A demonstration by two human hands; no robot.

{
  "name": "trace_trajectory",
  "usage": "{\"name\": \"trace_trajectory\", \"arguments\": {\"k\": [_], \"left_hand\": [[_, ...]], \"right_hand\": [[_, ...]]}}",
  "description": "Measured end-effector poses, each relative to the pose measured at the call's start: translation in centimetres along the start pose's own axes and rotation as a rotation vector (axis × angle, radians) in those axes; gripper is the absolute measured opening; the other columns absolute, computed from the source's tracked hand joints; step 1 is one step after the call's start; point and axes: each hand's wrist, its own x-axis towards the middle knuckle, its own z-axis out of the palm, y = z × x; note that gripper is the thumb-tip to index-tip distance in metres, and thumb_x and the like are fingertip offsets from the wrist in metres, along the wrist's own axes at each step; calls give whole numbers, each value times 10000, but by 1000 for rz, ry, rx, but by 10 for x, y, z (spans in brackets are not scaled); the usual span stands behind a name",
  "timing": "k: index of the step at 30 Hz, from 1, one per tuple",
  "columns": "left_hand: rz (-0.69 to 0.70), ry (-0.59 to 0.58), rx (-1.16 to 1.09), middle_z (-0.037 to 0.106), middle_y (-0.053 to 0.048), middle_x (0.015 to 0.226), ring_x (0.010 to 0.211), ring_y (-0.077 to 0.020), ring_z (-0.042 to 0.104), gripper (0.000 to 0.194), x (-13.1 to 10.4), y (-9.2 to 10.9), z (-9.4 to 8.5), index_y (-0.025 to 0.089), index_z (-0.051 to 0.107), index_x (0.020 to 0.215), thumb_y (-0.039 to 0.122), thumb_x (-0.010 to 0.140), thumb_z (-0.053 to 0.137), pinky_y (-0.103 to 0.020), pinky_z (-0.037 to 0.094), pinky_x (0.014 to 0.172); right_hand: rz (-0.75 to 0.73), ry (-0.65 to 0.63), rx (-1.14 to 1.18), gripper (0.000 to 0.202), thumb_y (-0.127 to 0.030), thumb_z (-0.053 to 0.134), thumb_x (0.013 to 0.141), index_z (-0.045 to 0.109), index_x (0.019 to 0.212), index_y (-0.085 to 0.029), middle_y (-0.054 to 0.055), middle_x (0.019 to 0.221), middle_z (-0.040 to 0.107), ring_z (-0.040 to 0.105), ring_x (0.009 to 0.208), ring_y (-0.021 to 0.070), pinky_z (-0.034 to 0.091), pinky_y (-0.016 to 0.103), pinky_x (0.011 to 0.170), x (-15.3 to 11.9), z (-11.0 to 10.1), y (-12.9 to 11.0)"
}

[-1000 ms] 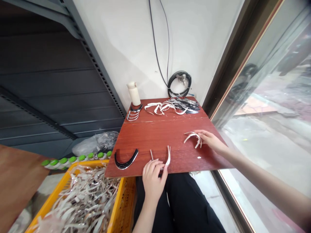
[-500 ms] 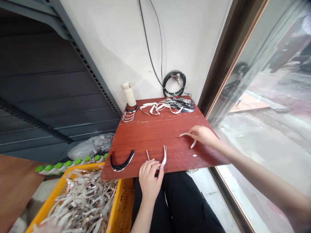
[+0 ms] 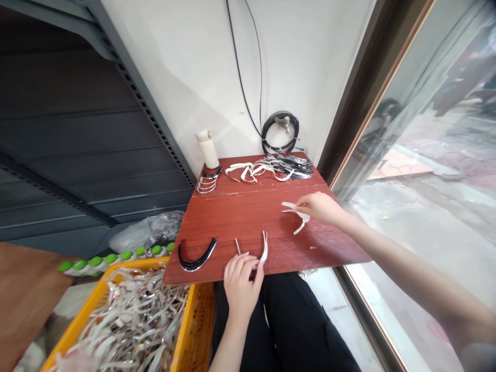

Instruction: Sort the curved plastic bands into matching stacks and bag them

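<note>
My left hand (image 3: 243, 281) is closed at the table's front edge on a small bundle of curved white strips (image 3: 264, 250), whose ends stick up on both sides of the fingers. Over the right part of the table, my right hand (image 3: 315, 205) pinches a few more thin white strips (image 3: 301, 217), splayed apart and hanging below the fingertips. Left of my left hand lies a U-shaped stack of shiny black curved strips (image 3: 197, 262). A small white scrap (image 3: 313, 248) rests on the red-brown table (image 3: 240, 212) below my right hand.
At the table's back are white strips (image 3: 248, 169), a pile of black and silver strips (image 3: 294, 166), silver curved pieces (image 3: 206, 185) and a cream bottle (image 3: 208, 150). A yellow crate (image 3: 189, 315) full of strips stands left. Coiled cable (image 3: 265, 135) leans on the wall; glass is right.
My right hand has moved slightly up and left, and the strips in it have turned and spread apart. My left hand keeps its grip in the same place.
</note>
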Motion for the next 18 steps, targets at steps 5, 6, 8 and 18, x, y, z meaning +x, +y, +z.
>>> {"name": "trace_trajectory", "arguments": {"k": [5, 6, 8, 18], "left_hand": [[-1, 4, -4, 716, -7, 885, 969, -216, 661, 43, 0, 1, -1, 232, 647, 861, 190, 871, 641, -406, 447, 950], [-3, 2, -6, 716, -7, 886, 965, -214, 662, 43, 0, 1, -1, 232, 647, 860, 191, 871, 640, -404, 447, 951], [-7, -3, -9, 717, -7, 882, 960, -213, 664, 45, 1, 2, -2, 232, 649, 854, 193, 873, 637, -402, 447, 952], [-14, -9, -7, 722, -7, 882, 964, -209, 673, 50, 1, 2, -3, 233, 659, 849, 199, 873, 630, -400, 448, 961]], "right_hand": [[-14, -70, -229, 108, -262, 631, 885, 702, 949, -211, 86, 1008, 733, 682, 954, 255, 456, 279, 713, 8, 10, -17], [-10, -73, -241, 143, -261, 648, 871, 681, 996, -201, 102, 1049, 720, 675, 981, 268, 458, 286, 718, 10, 12, -17], [11, -93, -246, 226, -291, 663, 858, 641, 1062, -195, 114, 1064, 710, 678, 975, 278, 459, 294, 713, 13, 16, -13], [160, -228, -255, 278, -309, 670, 801, 608, 1036, -174, 145, 907, 725, 703, 844, 316, 454, 336, 669, -31, 11, 23]]}}
